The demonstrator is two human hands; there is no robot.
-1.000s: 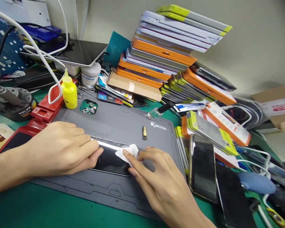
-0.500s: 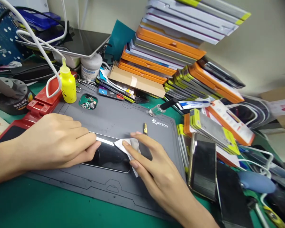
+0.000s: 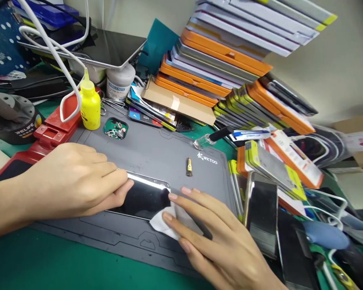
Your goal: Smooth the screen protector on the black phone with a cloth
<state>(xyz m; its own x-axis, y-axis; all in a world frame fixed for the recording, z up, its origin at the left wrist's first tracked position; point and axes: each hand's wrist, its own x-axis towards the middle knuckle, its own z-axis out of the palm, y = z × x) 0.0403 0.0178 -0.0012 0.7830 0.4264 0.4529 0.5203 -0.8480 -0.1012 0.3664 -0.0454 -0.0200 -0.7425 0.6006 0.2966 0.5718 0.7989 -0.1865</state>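
Note:
A black phone (image 3: 145, 198) lies screen-up on a grey work mat (image 3: 157, 153). My left hand (image 3: 75, 181) rests on the phone's left part, fingers curled, thumb and fingertips pressing it down. My right hand (image 3: 205, 229) lies flat with its fingers pressed on a small white wipe (image 3: 161, 221) at the phone's near right corner, half on the mat.
A small brass brush tip (image 3: 188, 166) lies on the mat behind my right hand. A yellow bottle (image 3: 90, 102), white jar (image 3: 119, 82) and red holder (image 3: 53, 129) stand at the left. Stacked orange and grey boxes (image 3: 218, 68) fill the back; more phones (image 3: 261, 213) lie right.
My right hand has drawn the white wipe from the phone's far right edge toward me to its near right corner. My left hand has stayed on the phone.

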